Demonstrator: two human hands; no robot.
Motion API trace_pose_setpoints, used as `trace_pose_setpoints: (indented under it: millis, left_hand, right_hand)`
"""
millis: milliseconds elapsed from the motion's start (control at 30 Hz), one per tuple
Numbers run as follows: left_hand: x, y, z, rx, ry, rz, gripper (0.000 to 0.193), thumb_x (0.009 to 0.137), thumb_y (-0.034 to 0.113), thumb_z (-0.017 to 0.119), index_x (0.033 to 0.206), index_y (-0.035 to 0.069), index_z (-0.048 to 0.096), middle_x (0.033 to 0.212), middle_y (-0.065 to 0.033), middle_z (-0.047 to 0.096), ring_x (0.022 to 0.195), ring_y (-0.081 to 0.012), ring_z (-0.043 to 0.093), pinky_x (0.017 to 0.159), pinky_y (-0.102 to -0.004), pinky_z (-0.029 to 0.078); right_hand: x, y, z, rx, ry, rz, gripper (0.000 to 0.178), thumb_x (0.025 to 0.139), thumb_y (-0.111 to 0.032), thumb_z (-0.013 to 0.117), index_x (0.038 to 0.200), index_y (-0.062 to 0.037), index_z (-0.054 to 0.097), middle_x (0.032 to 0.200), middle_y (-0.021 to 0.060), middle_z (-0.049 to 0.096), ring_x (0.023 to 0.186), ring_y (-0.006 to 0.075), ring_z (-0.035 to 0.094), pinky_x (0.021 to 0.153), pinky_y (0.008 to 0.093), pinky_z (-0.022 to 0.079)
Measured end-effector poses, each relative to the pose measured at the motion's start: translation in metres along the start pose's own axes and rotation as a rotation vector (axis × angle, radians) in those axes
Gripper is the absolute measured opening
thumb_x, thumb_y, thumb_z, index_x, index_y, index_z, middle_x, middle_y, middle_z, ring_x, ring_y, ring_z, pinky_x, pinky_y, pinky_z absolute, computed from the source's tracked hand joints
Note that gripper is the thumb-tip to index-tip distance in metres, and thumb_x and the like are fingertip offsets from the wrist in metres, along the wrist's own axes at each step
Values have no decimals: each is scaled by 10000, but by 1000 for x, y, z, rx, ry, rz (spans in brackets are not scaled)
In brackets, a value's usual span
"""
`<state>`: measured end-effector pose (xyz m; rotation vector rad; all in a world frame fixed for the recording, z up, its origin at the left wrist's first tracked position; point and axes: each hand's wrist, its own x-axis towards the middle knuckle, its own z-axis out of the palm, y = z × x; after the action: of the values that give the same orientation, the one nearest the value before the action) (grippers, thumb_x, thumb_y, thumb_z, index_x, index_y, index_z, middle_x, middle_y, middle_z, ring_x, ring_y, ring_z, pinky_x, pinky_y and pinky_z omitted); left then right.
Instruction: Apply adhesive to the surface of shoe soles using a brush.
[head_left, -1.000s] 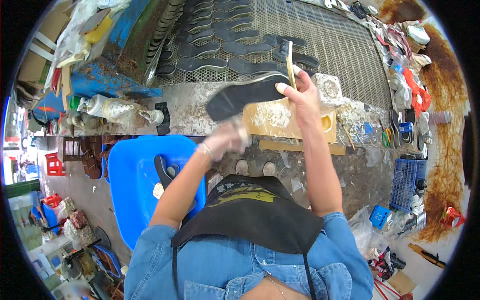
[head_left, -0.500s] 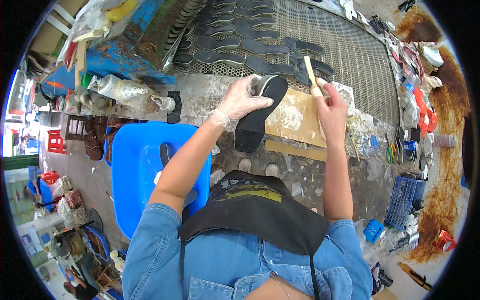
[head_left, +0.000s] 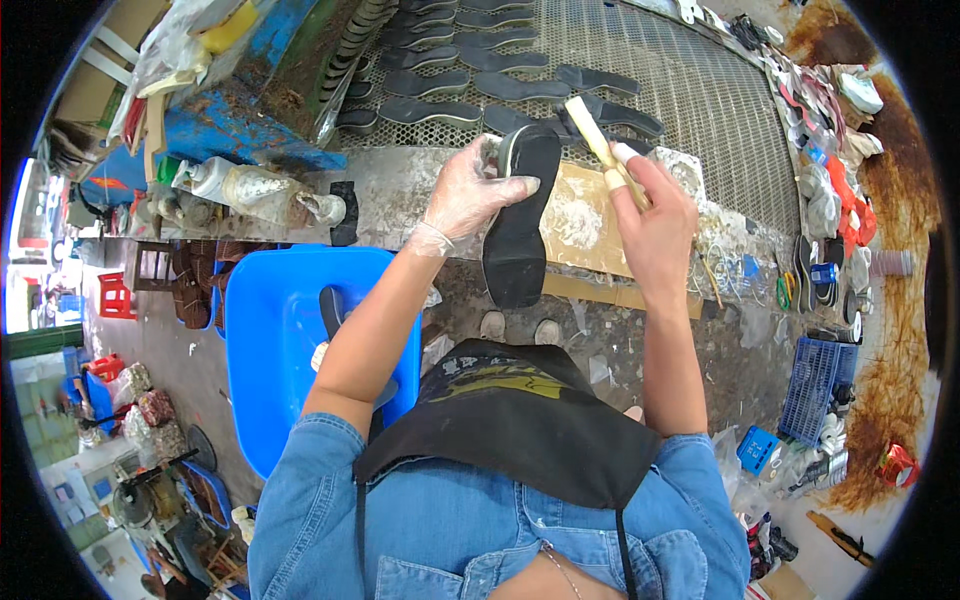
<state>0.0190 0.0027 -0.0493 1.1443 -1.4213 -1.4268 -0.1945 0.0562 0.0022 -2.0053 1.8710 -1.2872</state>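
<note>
The left hand (head_left: 465, 195), in a thin clear glove, is near the middle toward twelve o'clock, its thumb on the face and its fingers behind, pinching the black sole (head_left: 522, 220). That sole is held lengthwise at about one o'clock, its dark face toward the camera and its lower end overlapping the floor beyond the bench (head_left: 395, 190). At two o'clock the bare right hand (head_left: 655, 215) has its thumb and fingers closed around the pale-handled brush (head_left: 588, 122), which points toward eleven; whether its bristles meet the sole cannot be told. A stained tan board (head_left: 575, 205) lies on the bench between the hands. At twelve, rows of dark soles (head_left: 430, 110) lie on a metal mesh (head_left: 680, 90). A white bottle (head_left: 260, 190) lies at ten, a blue tub (head_left: 260, 340) stands between eight and nine, and green-handled scissors (head_left: 783, 292) lie at three.
</note>
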Motion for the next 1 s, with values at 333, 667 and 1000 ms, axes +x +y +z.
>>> trace_pose_setpoints:
  millis: [333,667,1000]
  left_hand:
    - [9,34,-5,-259,-46,-156,473,780,121,725,1205,3,553,1051,-68,638,918,-161,625,779,-298,526]
    - [38,54,27,-309,-132,-119,346,733,283,778,970,64,652,762,31,601,579,-59,490,495,-231,380]
    - [55,74,48,-200,-71,-77,288,729,310,777,892,97,672,738,33,596,597,-60,473,534,-234,361]
  right_hand:
    - [-30,18,-52,195,-413,55,303,778,-65,705,1079,-28,699,675,2,518,589,72,421,527,257,324]
    - [9,54,-56,184,-212,4,304,738,-79,720,1040,-49,707,748,51,575,605,151,504,561,285,388]
    - [33,71,-114,183,-529,-171,237,731,-88,719,949,2,702,662,47,516,581,132,476,536,283,357]
